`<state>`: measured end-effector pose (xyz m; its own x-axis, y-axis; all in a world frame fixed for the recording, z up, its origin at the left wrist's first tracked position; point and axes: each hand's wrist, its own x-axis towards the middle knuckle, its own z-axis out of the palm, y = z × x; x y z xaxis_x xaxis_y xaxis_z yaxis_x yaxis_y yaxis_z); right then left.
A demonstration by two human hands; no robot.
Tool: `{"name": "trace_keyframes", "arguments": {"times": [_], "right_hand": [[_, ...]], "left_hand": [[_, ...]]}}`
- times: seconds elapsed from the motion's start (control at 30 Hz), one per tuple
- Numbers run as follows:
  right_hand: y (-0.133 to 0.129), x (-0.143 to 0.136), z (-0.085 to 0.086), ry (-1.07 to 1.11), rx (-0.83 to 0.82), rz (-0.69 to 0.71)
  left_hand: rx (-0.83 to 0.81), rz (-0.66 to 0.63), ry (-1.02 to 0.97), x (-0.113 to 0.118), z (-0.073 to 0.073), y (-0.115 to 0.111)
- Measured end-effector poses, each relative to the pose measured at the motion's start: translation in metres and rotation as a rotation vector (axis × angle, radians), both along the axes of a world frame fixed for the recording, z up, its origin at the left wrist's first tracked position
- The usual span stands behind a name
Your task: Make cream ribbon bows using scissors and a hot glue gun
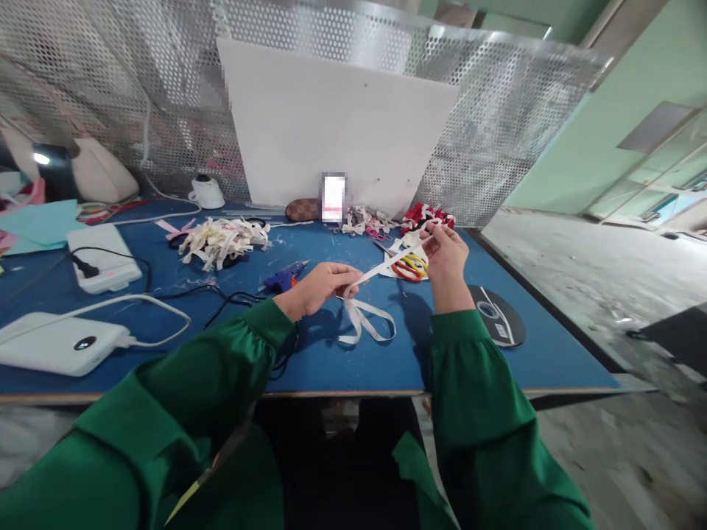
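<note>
Fingers (343, 277) of left hand (320, 287) and right hand (446, 258) pinched one white ribbon (382, 267); one glue gun (284, 277), one black reel (511, 320), both sat partly hidden!

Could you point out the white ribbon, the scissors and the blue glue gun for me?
White ribbon (384, 266): head view, on its straight stretch.
Scissors (398, 263): head view, near the base of the handles.
Blue glue gun (284, 277): head view, on its body.
</note>
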<state>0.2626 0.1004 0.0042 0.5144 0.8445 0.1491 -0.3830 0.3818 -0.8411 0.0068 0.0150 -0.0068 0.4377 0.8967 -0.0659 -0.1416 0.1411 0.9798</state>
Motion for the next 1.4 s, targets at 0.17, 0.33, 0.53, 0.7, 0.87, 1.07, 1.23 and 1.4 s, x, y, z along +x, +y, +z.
{"name": "trace_keyframes", "arguments": {"times": [0.17,0.33,0.53,0.7,0.87,1.07,1.23,1.4], "right_hand": [[0.006,0.005,-0.01,-0.036,-0.039,-0.015],[0.011,0.01,-0.014,-0.118,-0.063,-0.056],[0.012,0.025,-0.011,-0.302,-0.138,-0.216],[-0.011,0.018,-0.002,-0.601,-0.172,-0.305],[-0.053,-0.029,0.005,-1.166,0.224,0.276],[-0.073,-0.073,-0.014,-1.279,0.281,0.358],[-0.071,-0.071,-0.016,-1.166,0.182,0.318],[-0.072,-0.071,-0.013,-1.171,0.112,0.327]], "left_hand": [[-0.068,-0.063,-0.022,-0.003,0.008,-0.004],[-0.077,-0.138,0.031,-0.006,0.002,0.0],[-0.055,-0.19,0.06,-0.007,0.005,0.0],[-0.079,-0.027,0.02,-0.006,0.01,0.0],[-0.089,0.077,-0.057,-0.007,0.01,0.003],[-0.098,0.039,-0.032,-0.006,0.008,0.002],[-0.073,-0.038,-0.026,-0.007,0.005,0.003],[-0.046,-0.113,0.002,-0.007,0.007,-0.001]]}}
